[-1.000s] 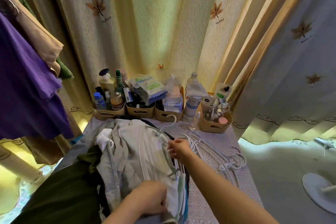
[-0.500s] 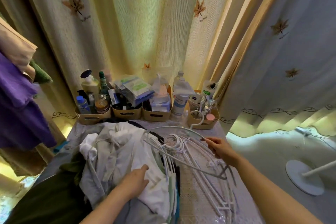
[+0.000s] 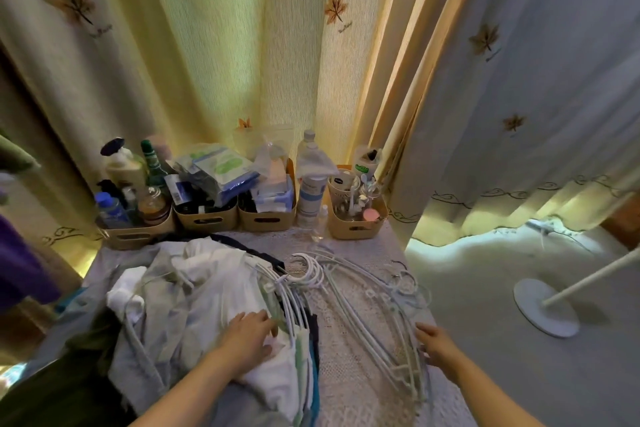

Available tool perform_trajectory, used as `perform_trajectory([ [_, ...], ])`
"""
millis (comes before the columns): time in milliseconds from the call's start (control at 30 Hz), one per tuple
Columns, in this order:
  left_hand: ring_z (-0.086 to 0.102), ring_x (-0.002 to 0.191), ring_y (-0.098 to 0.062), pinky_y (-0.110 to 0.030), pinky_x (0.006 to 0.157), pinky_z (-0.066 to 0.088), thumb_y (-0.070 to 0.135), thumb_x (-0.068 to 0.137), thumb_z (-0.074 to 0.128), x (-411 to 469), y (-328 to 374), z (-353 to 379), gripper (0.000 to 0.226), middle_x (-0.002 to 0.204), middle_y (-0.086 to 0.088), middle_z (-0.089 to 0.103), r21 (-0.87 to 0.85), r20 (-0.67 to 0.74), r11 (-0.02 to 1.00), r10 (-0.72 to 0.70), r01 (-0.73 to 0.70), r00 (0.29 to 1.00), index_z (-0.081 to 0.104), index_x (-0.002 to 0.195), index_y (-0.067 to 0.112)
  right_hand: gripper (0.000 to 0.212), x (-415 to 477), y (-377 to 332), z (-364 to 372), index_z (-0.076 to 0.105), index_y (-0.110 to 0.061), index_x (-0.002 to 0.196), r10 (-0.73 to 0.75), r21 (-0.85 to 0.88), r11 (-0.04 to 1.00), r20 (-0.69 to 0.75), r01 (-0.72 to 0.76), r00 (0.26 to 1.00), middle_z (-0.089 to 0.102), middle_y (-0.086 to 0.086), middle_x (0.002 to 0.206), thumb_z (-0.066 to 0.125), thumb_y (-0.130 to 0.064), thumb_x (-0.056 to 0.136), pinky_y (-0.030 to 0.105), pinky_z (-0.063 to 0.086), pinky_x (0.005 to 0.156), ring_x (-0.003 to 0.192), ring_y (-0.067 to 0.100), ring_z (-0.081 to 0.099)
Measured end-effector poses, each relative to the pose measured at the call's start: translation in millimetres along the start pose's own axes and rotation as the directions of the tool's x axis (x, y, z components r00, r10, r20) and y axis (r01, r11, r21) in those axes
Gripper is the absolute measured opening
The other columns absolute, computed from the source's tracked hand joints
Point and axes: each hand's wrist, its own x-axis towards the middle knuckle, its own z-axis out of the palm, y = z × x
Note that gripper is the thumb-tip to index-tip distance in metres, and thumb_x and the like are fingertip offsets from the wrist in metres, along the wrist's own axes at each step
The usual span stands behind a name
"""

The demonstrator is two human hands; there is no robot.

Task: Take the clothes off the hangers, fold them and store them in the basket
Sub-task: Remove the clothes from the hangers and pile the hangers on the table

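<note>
Seen from above: the left hand lies flat, fingers straight, on the clothes heaped on the table's left; the right hand, relaxed, touches the bare hangers alongside; hooks point away; the left hand sits nearer the clothes.

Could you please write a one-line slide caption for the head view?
Left hand presses the clothes pile; right hand rests on white hangers beside it.
</note>
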Motion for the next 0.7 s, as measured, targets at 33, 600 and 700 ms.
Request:
perform_trajectory([
  [33, 0.048, 0.118, -0.021, -0.033, 0.099, 0.032, 0.033, 0.09, 0.05, -1.8, -4.2, -1.5, 0.033, 0.127, 0.001, 0.048, 0.031, 0.008, 1.0, 0.0, -0.001, 1.0, 0.049, 0.122, 0.027, 0.023, 2.9, -5.0, 4.7, 0.06, 0.001, 0.113, -0.019, -0.143, 0.99, -0.002, 0.018, 1.0, 0.059, 0.013, 0.108, 0.048, -0.013, 0.098, 0.038, 0.044, 0.092, 0.103, 0.028, 0.053],
  [600, 0.053, 0.115, -0.023, -0.028, 0.082, 0.039, 0.018, 0.095, 0.042, -102.2, -80.8, -44.0, 0.012, 0.127, -0.01, 0.056, -0.151, 0.399, 0.925, -0.267, 0.35, 0.877, 0.049, 0.095, 0.028, 0.027, -55.1, -139.4, 180.9, 0.059, 0.005, 0.115, -0.17, -0.274, 0.905, 0.468, 0.326, 0.867, 0.056, 0.012, 0.078, 0.041, -0.003, 0.096, 0.027, 0.048, 0.06, 0.062, 0.015, 0.052],
  [700, 0.046, 0.127, -0.024, -0.028, 0.1, 0.035, 0.024, 0.099, 0.036, -112.6, -81.2, -41.5, 0.039, 0.142, -0.009, 0.046, -0.091, 0.455, 0.899, -0.344, 0.428, 0.821, 0.043, 0.137, 0.015, 0.021, -54.8, -142.0, 182.0, 0.057, 0.002, 0.111, -0.107, -0.223, 0.945, 0.475, 0.237, 0.873, 0.054, 0.011, 0.076, 0.043, -0.002, 0.095, 0.029, 0.05, 0.061, 0.062, 0.018, 0.053],
])
